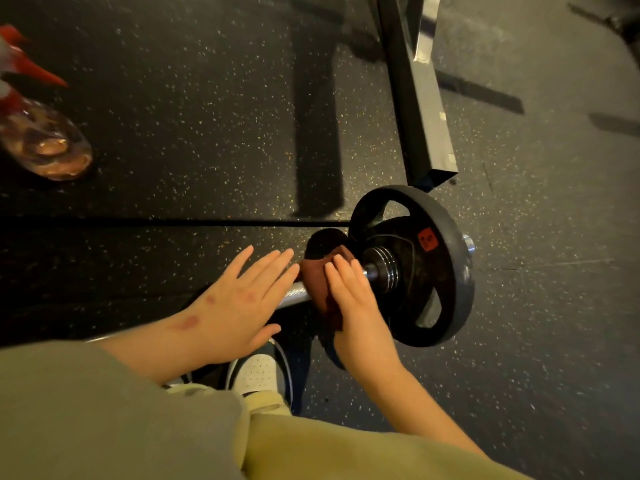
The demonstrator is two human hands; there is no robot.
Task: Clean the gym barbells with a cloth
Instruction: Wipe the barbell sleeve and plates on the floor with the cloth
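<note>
As right hand (356,306) presses cloth (317,280) on bar (296,294), plate (450,271) stands near.

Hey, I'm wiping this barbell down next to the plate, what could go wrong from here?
1. The right hand presses the cloth on the bar right beside the collar; sliding further could jam fingertips against it.
2. The plate is round and stands on edge, so a push may roll the bar toward the shoe below.
3. The left hand is open, not gripping, so it likely steadies little.
</note>
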